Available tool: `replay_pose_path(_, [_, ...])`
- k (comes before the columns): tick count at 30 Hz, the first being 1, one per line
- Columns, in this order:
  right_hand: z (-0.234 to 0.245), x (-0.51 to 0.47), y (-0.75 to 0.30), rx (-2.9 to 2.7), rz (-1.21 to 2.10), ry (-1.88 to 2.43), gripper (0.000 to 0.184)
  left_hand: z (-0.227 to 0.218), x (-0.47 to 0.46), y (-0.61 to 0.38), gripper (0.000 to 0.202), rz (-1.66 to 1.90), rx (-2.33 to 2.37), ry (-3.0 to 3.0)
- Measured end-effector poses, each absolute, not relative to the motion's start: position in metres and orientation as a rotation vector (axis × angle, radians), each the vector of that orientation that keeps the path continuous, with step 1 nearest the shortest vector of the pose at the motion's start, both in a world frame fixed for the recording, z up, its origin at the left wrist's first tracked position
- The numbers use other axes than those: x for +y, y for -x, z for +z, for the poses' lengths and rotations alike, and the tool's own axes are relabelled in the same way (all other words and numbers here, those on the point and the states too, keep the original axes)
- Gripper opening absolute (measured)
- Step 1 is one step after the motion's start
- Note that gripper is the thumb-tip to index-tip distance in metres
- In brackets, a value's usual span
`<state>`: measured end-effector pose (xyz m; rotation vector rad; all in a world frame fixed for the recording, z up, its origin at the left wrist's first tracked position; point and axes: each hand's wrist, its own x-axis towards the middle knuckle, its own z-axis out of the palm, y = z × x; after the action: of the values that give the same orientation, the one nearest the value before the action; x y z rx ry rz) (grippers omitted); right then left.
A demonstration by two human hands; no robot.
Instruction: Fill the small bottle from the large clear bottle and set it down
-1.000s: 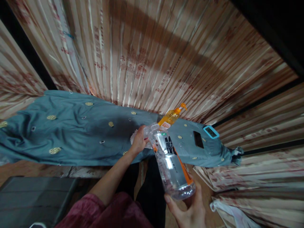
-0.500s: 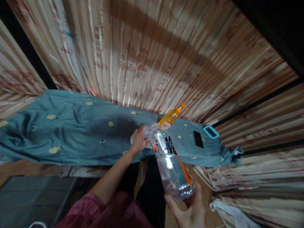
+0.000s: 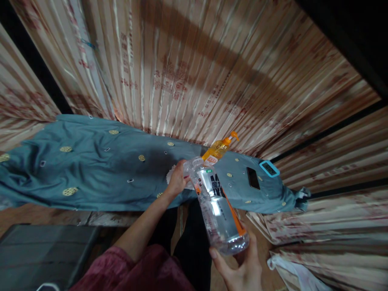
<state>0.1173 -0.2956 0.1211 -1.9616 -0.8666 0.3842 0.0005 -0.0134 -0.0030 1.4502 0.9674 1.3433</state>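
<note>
My right hand (image 3: pixel 242 266) grips the base of a clear plastic bottle (image 3: pixel 216 206) with an orange and black label, tilted with its neck pointing away from me. My left hand (image 3: pixel 177 180) is closed at the bottle's neck, next to a white cloth or tissue (image 3: pixel 170 174) lying on the blue patterned cloth (image 3: pixel 100 169). Whether the fingers hold the tissue or the bottle's cap I cannot tell. An orange pump bottle (image 3: pixel 218 149) stands just behind the clear bottle's mouth.
A black phone (image 3: pixel 253 178) and a small blue-framed device (image 3: pixel 269 168) lie on the cloth to the right. A striped reddish curtain (image 3: pixel 194 68) hangs behind. A dark grey case (image 3: pixel 45 250) sits at lower left, a white bag (image 3: pixel 298 273) at lower right.
</note>
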Motion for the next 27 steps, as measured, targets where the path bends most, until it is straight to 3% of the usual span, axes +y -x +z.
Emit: replay_pose_path(27, [0.1201,-0.2971,-0.1175,-0.849,0.388,1.943,0.108,0.0005,-0.0162,0.0011,0.057,1.337,0.992,-1.472])
